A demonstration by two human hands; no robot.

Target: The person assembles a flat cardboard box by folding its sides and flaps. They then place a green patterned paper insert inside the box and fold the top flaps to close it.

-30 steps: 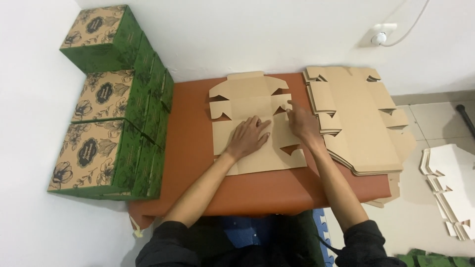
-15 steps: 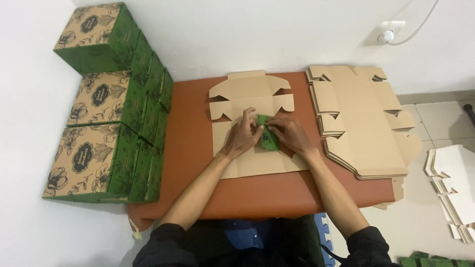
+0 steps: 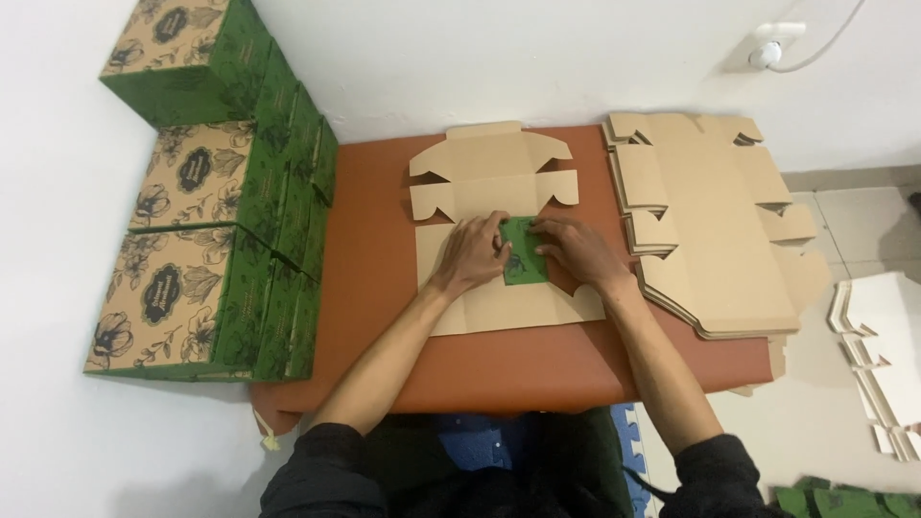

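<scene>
Since a moment ago, our folded green flap [image 3: 524, 251] has pressed flatter onto the cardboard blank [image 3: 499, 240]. Our left hand [image 3: 472, 251] pins its left edge, fingers spread flat; our right hand [image 3: 576, 251] presses its right edge likewise.

My left hand [image 3: 472, 251] and right hand [image 3: 578, 251] rest on the flat brown cardboard box blank [image 3: 499, 240] lying mid-surface [image 3: 384, 317] (folded flap between them). Assembled green floral cardboard boxes [image 3: 211, 211] stand left; stacked flat cardboard blanks [image 3: 710, 221] lie right.
</scene>
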